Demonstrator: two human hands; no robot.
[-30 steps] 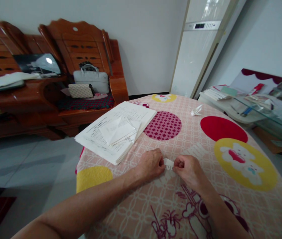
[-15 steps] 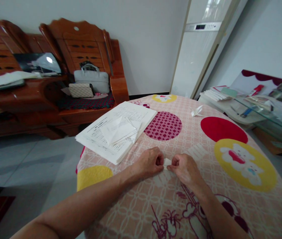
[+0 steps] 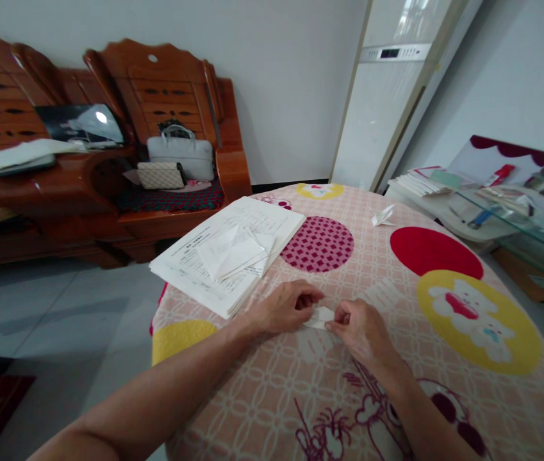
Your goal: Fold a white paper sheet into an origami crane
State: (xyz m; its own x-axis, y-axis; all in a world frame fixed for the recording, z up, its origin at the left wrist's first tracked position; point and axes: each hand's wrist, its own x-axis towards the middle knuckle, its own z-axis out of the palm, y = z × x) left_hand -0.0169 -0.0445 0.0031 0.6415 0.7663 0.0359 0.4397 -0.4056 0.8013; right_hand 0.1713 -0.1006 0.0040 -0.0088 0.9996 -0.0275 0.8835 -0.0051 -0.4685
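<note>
A small folded piece of white paper [image 3: 320,316] lies on the patterned tablecloth [image 3: 445,378] between my two hands. My left hand [image 3: 287,306] pinches its left side with curled fingers. My right hand [image 3: 359,326] is closed in a loose fist and pinches its right side. Most of the paper is hidden by my fingers. A stack of printed sheets [image 3: 195,262] with folded white paper [image 3: 233,251] on top lies just beyond my left hand. A small folded paper figure [image 3: 383,216] sits far across the table.
The round table's left edge drops to a grey tiled floor. A wooden bench [image 3: 108,160] with a grey bag [image 3: 181,153] stands behind. A tall white cabinet [image 3: 387,96] is at the back. A glass side table [image 3: 502,211] with papers stands to the right.
My left hand has loosened and shifted slightly left, so more of the small paper shows. The right hand keeps its pinch. The camera view has drifted a little to the left.
</note>
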